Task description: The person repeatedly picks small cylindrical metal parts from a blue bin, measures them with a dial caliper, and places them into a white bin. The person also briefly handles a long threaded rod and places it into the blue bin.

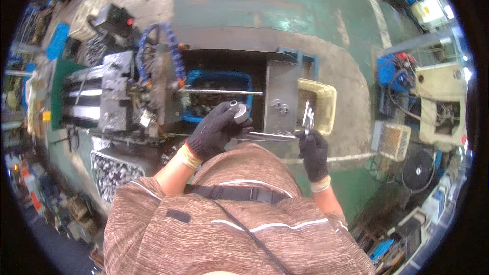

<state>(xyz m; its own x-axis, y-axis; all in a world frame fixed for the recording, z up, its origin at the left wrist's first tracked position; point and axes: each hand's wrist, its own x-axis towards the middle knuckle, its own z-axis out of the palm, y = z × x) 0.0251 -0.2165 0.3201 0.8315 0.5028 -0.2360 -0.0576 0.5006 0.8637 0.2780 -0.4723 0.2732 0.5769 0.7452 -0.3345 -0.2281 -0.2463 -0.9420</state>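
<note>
Both my hands wear dark knit gloves with pale cuffs. In my left hand (pixel 216 130) sits a round metal part (pixel 240 113), and a smaller metal ring (pixel 233 103) shows by the fingertips. To the right, my right hand (pixel 314 151) grips a shiny metal measuring tool (pixel 308 116), probably a caliper; blur hides its detail. A thin bright metal strip (pixel 273 136) runs level between the hands; whether it belongs to the tool I cannot tell. Just beyond, several small metal rings (pixel 280 105) lie on a grey metal plate (pixel 282 80).
A blue bin (pixel 219 74) with dark contents sits in the machine's trough, a metal bar (pixel 225 92) above it. Blue coolant hoses (pixel 174 51) and a metal machine block (pixel 117 91) stand left. A cream bin (pixel 330 103) is right; a tray of metal pieces (pixel 116 172) lies lower left.
</note>
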